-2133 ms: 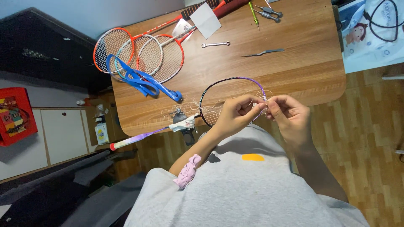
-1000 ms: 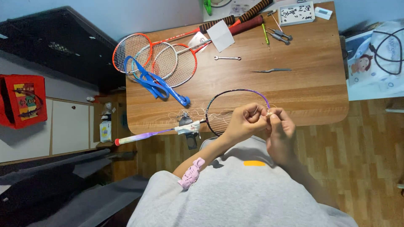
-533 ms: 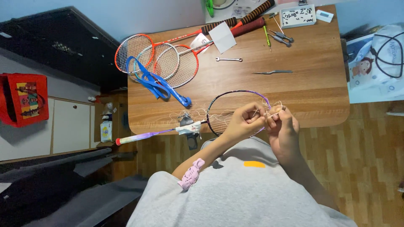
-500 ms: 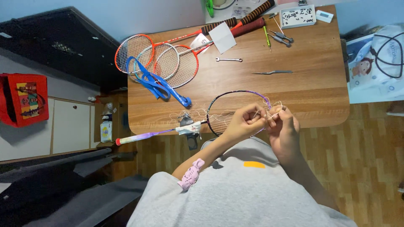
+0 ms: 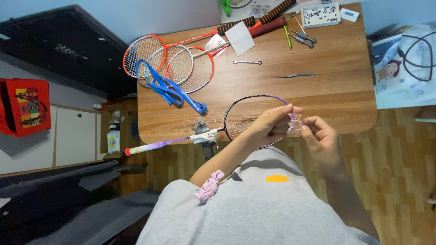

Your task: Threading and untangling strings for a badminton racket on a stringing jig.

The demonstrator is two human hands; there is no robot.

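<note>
The left grip (image 5: 272, 128) is closed around the frame of the purple-and-black racket (image 5: 240, 102), on the rim's lower right arc, at about 4 o'clock on the hoop. The right grip (image 5: 320, 136) sits just to the right of it, at 3 o'clock from the left one, thumb and forefinger pressed together; it appears to pinch a strand of the loose white string (image 5: 296, 128), though the strand is too thin to confirm. A tangle of that string hangs between the two grips at the rim.

The racket head lies over the near edge of the wooden counter (image 5: 336, 95), with its shaft and pale handle (image 5: 150, 146) running out toward 8 o'clock, past the counter edge. More slack string gathers at the throat, by a white wrap (image 5: 201, 136).

At 11 o'clock from the grips, three orange-framed rackets (image 5: 181, 63) overlap on the counter, with a blue strap (image 5: 170, 90) laid across them. At 12 o'clock lie a small wrench (image 5: 247, 61) and a slim metal tool (image 5: 294, 75). Screwdrivers (image 5: 297, 35) and a parts tray (image 5: 321, 15) sit at the far edge. A pink scrunchie (image 5: 209, 186) circles the left forearm.
</note>
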